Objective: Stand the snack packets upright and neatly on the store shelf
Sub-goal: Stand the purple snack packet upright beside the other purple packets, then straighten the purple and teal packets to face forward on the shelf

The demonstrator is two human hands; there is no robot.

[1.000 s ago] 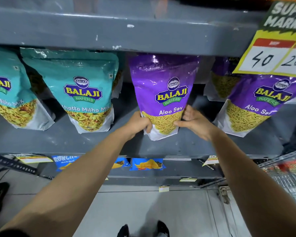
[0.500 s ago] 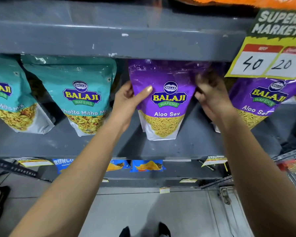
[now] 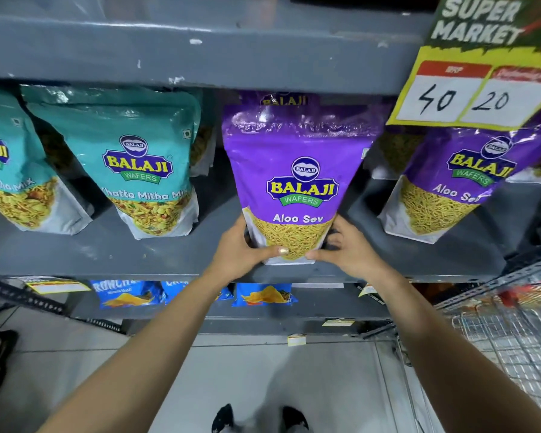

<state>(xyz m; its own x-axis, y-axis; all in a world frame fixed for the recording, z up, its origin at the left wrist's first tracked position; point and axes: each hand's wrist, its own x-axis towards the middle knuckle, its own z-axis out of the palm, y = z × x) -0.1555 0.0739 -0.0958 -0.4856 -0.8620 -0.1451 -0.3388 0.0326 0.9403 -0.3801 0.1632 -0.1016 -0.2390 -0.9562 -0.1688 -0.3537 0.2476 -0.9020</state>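
Both hands, left hand [image 3: 241, 254] and right hand [image 3: 347, 251], are clasping the middle purple packet [image 3: 297, 170]'s base; two teal packets [image 3: 141, 157] are sitting at nine o'clock, another purple packet [image 3: 456, 182] at three.

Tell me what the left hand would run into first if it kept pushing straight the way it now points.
The left hand already grips the base of the purple Aloo Sev packet, so that packet comes first. Pushed deeper, it would likely meet another purple packet peeking out behind, though depth is unclear.

Centre packet [image 3: 300, 182]: purple, "Aloo Sev", upright, base at the shelf [image 3: 113, 257] front edge.
Right packet [image 3: 450, 189]: purple, same label, tilted right.
Teal packets [image 3: 141, 170]: "Khatta Mitha Mix", left side, leaning slightly.
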